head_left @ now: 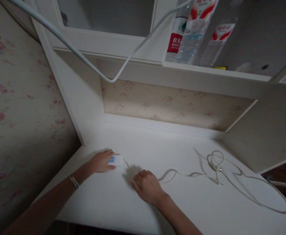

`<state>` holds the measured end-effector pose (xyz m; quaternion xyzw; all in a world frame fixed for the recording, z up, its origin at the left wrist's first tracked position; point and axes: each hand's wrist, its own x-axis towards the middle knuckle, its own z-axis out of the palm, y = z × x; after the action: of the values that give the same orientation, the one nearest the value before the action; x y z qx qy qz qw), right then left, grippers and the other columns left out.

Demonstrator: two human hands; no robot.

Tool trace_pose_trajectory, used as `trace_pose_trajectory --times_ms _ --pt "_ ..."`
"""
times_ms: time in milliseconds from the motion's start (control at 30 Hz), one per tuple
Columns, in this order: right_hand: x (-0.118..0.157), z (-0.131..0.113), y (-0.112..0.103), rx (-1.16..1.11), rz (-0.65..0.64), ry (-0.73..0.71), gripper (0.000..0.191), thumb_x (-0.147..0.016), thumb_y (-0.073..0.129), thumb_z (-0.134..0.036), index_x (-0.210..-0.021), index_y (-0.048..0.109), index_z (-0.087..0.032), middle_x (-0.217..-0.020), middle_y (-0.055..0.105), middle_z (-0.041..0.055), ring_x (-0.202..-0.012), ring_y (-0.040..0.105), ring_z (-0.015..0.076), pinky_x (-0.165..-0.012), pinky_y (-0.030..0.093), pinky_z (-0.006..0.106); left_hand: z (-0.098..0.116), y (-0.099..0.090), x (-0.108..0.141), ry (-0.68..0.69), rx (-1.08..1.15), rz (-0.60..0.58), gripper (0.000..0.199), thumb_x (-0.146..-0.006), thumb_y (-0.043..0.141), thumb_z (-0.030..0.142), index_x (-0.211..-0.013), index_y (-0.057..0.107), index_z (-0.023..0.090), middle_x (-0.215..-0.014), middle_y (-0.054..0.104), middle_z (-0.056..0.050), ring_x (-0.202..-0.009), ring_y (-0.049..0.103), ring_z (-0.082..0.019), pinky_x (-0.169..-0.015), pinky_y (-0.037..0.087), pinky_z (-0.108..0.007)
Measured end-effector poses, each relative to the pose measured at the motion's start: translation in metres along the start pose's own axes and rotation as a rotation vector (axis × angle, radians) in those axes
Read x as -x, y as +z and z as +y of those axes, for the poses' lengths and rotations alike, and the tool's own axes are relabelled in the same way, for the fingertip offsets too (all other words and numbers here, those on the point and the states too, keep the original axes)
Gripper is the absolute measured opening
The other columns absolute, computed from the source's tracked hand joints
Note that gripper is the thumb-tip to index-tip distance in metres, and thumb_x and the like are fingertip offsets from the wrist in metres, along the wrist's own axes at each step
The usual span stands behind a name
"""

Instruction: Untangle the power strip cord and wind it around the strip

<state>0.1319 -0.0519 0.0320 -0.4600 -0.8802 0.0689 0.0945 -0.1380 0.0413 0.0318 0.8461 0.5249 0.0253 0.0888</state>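
Observation:
On the white desk top (pixel 96 195) lies a white power strip (pixel 118 160) with a blue socket face. My left hand (pixel 101 161) is closed around its left end, thumb along the near side and fingers over the far side. From the strip's right end a thin white cord (pixel 172 179) runs to my right hand (pixel 147 186), whose fingers are curled around it just above the desk. Past that hand the cord goes on to the right in loose bends. A bracelet circles my left wrist.
More cord lies in a loose coil (pixel 217 160) at the right. A thick white cable (pixel 84 58) hangs across the upper view. Plastic water bottles (pixel 193 36) stand on the shelf above. A cabinet side panel (pixel 262 130) bounds the desk at right, flowered wallpaper (pixel 15 114) at left.

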Motion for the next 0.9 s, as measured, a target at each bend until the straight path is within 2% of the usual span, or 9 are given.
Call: trace_pose_trajectory --times_ms 100,200,367,533,700,900 --pt "0.014 0.015 0.004 -0.003 -0.025 0.048 0.034 -0.097 0.033 -0.034 -0.088 0.063 -0.020 -0.083 0.069 0.0049 -0.079 0.065 0.0182 -0.074 0.044 0.029 0.000 0.001 0.009 -0.155 0.056 0.053 0.057 -0.080 0.054 0.053 -0.130 0.045 0.028 -0.118 0.060 -0.007 -0.096 0.062 -0.023 -0.082 0.046 -0.033" --pt "0.024 0.024 0.010 -0.012 -0.029 0.132 0.034 -0.099 0.028 -0.032 -0.098 0.060 -0.021 -0.087 0.071 0.0041 -0.075 0.067 0.0174 -0.065 0.042 0.026 0.008 0.001 0.014 -0.321 0.120 0.089 0.059 -0.081 0.048 0.061 -0.130 0.042 0.029 -0.111 0.065 -0.006 -0.096 0.063 -0.024 -0.079 0.046 -0.032" --pt "0.027 0.020 0.011 0.009 -0.040 0.138 0.032 -0.099 0.028 -0.034 -0.097 0.058 -0.022 -0.079 0.072 0.0027 -0.066 0.068 0.0179 -0.055 0.038 0.025 0.036 0.007 0.014 -0.413 0.157 0.143 0.052 -0.082 0.043 0.064 -0.119 0.047 0.027 -0.106 0.067 -0.005 -0.090 0.065 -0.024 -0.072 0.047 -0.031" --pt "0.025 -0.001 -0.002 0.049 -0.046 0.036 0.030 -0.098 0.033 -0.033 -0.083 0.056 -0.020 -0.072 0.070 0.0039 -0.060 0.067 0.0169 -0.053 0.036 0.024 0.063 0.010 0.011 -0.414 0.132 0.181 0.048 -0.085 0.042 0.059 -0.118 0.048 0.024 -0.108 0.065 -0.009 -0.091 0.065 -0.026 -0.074 0.047 -0.034" --pt "0.023 -0.016 -0.016 0.087 -0.089 -0.104 0.030 -0.098 0.033 -0.027 -0.081 0.057 -0.019 -0.070 0.069 0.0045 -0.059 0.066 0.0177 -0.051 0.036 0.026 0.083 0.008 0.011 -0.367 0.140 0.151 0.047 -0.087 0.041 0.057 -0.117 0.049 0.021 -0.107 0.063 -0.011 -0.091 0.064 -0.027 -0.074 0.047 -0.036" --pt "0.025 -0.009 -0.022 0.018 -0.072 -0.072 0.033 -0.098 0.033 -0.031 -0.078 0.057 -0.019 -0.073 0.070 0.0034 -0.063 0.067 0.0165 -0.054 0.036 0.026 0.101 0.006 0.011 -0.318 0.172 0.166 0.042 -0.085 0.048 0.053 -0.115 0.050 0.023 -0.104 0.062 -0.007 -0.094 0.063 -0.024 -0.077 0.046 -0.032"
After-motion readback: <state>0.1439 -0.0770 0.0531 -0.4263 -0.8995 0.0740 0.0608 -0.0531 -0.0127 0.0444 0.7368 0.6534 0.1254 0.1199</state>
